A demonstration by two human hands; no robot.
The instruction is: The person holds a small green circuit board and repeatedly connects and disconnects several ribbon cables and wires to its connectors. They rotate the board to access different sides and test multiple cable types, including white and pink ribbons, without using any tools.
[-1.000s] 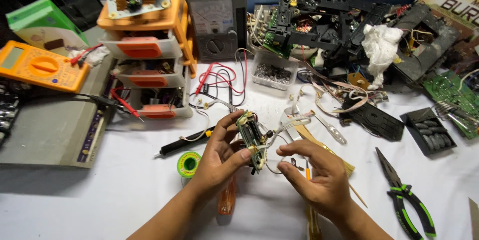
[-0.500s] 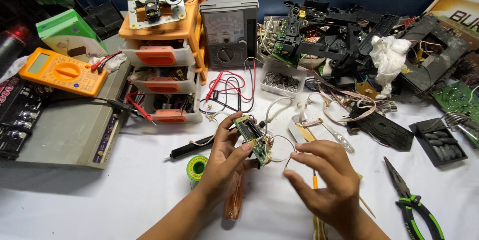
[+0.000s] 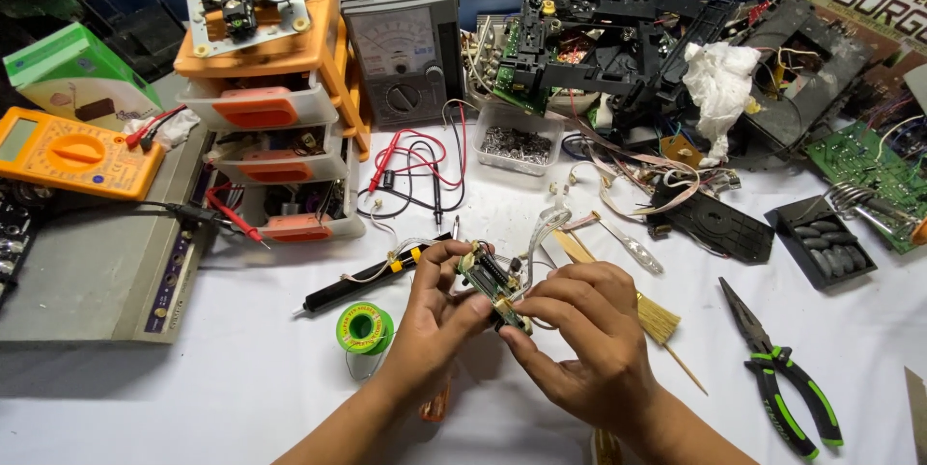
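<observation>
On the cluttered white table [image 3: 145, 378], your left hand [image 3: 430, 320] and right hand [image 3: 579, 339] both pinch a small circuit board [image 3: 492, 283] at centre, solder spool [image 3: 364, 327] at nine o'clock; you seem mid-inspection, so keep both grips steady.

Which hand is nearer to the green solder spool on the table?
Left. The left hand sits just right of the green solder spool, nearly beside it; the right hand is farther right, beyond the small circuit board.
</observation>
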